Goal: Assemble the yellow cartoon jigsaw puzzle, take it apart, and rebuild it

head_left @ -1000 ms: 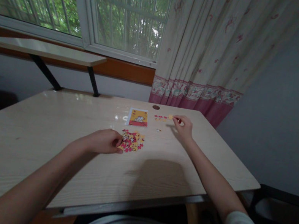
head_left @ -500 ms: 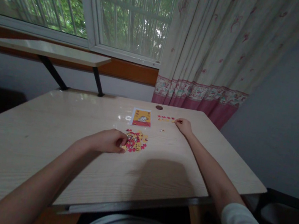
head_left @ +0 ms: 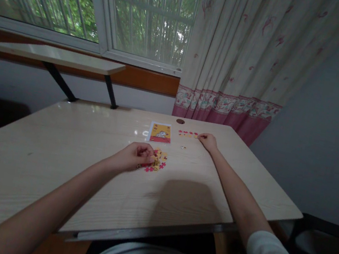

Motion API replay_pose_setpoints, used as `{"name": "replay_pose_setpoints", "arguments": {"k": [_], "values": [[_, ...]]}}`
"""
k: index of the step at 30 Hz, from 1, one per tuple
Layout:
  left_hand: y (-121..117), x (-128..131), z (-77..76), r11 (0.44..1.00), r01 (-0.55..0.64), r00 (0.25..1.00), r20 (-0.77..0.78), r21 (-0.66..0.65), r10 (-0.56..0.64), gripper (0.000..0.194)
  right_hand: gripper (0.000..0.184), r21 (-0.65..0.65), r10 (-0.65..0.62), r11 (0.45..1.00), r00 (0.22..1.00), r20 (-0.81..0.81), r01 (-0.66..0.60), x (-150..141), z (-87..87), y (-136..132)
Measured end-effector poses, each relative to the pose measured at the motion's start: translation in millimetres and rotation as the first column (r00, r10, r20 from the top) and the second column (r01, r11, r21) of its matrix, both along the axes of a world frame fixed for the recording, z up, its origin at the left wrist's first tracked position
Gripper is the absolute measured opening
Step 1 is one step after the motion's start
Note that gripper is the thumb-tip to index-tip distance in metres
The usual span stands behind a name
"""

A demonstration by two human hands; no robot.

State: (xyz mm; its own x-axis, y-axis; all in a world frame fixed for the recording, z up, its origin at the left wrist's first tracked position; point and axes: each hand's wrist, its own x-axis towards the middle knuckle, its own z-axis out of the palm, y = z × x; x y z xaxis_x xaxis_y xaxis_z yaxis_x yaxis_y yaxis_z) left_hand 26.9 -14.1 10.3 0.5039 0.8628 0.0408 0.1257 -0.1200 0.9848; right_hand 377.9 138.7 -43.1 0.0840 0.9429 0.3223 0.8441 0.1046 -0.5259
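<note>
My left hand (head_left: 134,156) is over the left side of a pile of red and yellow jigsaw puzzle pieces (head_left: 157,166). Its thumb and fingers are curled together on what looks like a yellow puzzle piece at the thumb tip, and the hand hides part of the pile. Farther off, my right hand (head_left: 209,142) pinches a puzzle piece at the right end of a short double row of pieces (head_left: 188,134), red above and yellow below. One small loose puzzle piece (head_left: 183,148) lies below that row.
A picture card (head_left: 160,134) with a white animal on yellow and red lies behind the pile. The wooden desk (head_left: 52,159) has a raised shelf (head_left: 57,56) at its back left and a round cable hole (head_left: 180,121) at the back edge. A curtain (head_left: 232,68) hangs behind.
My left hand has moved right and slightly away from me, across the pile, covering more of its left part. My right hand stays almost still at the end of the row.
</note>
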Motion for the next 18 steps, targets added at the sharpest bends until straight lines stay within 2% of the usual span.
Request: {"name": "replay_pose_setpoints", "arguments": {"k": [3, 6, 10, 14, 16, 18], "values": [[2, 8, -8.4, 0.991, -0.062, 0.982, 0.171, -0.118, 0.082, 0.033, 0.020, 0.002, -0.002, 1.000, 1.000, -0.008, 0.002, 0, -0.9, 0], [0, 13, -6.7, 0.973, -0.077, 0.952, 0.272, -0.219, 0.137, 0.034, 0.020, 0.006, -0.005, 1.000, 1.000, -0.015, 0.005, 0, -0.6, -1], [-3, 15, -1.2, 0.953, -0.091, 0.928, 0.322, -0.287, 0.186, 0.036, 0.019, 0.023, -0.017, 1.000, 0.999, -0.032, 0.018, -2, 5.1, -6], [-2, 14, -3.5, 0.939, -0.128, 0.914, 0.330, -0.319, 0.236, 0.033, 0.021, 0.064, -0.018, 0.998, 0.998, -0.052, 0.022, -13, 17.9, -20], [-2, 15, -4.8, 0.935, -0.131, 0.908, 0.338, -0.330, 0.247, 0.037, 0.021, 0.082, 0.017, 0.997, 0.998, -0.054, -0.013, -26, 25.8, -34], [-4, 17, -4.9, 0.936, -0.122, 0.907, 0.346, -0.329, 0.239, 0.043, 0.018, 0.097, 0.109, 0.990, 0.993, -0.042, -0.104, -44, 33.8, -54]]}}
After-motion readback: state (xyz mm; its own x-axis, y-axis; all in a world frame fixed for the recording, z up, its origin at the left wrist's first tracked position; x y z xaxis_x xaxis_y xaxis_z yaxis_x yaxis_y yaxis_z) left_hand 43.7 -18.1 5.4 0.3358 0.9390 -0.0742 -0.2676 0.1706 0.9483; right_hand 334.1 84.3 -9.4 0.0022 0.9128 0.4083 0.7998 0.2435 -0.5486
